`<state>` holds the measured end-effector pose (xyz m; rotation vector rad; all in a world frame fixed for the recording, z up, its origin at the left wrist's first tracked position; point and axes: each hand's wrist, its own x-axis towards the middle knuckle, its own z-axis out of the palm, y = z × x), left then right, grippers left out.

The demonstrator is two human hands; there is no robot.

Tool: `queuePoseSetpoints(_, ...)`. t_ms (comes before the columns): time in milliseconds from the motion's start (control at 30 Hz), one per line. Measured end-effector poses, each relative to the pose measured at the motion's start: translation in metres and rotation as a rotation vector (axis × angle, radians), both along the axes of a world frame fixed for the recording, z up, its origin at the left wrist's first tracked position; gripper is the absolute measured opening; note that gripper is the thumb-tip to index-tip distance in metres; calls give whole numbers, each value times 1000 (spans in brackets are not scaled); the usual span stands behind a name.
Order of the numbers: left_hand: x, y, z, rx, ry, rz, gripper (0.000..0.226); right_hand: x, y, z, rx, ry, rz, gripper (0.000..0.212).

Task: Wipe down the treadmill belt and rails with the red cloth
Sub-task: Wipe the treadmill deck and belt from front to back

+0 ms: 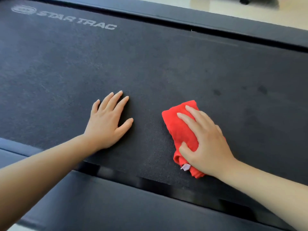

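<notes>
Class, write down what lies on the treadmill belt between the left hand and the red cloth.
Nothing: in the head view, only bare dark treadmill belt separates the left hand from the red cloth.

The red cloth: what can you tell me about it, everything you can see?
The red cloth is bright red and looks soft and fluffy, like microfibre or terry. It is folded into a thick, roughly oblong pad, with a small white tag sticking out at its near end. It lies flat on the dark treadmill belt, close to the belt's near edge. The right hand presses down on it, fingers spread over its top and thumb against its side, covering much of it.
</notes>
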<state>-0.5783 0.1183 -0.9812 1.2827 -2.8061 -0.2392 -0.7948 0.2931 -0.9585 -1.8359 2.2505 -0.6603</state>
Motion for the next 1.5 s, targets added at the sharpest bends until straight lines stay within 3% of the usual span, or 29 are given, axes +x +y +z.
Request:
queuePoseSetpoints(333, -1, -1, 0, -37, 42, 1, 76, -2, -80, -3, 4, -14, -279, 63)
queuePoseSetpoints(533, 0, 0, 1, -21, 33, -5, 81, 6, -21, 0, 74, 11, -158, 68)
queuePoseSetpoints(667, -5, 4, 2, -3, 9, -98, 70, 13, 14, 2, 97, -4, -145, 71)
queuePoseSetpoints(767, -17, 11, 3, -8, 1, -240, 76, 11, 1, 3, 91, -11, -162, 69)
queuePoseSetpoints(967, -19, 14, 4, 14, 75, -201, 75, 5, -53, 3, 73, -35, -252, 63)
queuePoseSetpoints(1300, -19, 15, 3, 15, 95, -193, 76, 29, 34, 6, 115, -79, -90, 64)
queuePoseSetpoints(1500, -21, 15, 5, 18, 73, -206, 79, 29, -16, 2, 71, -57, -188, 62)
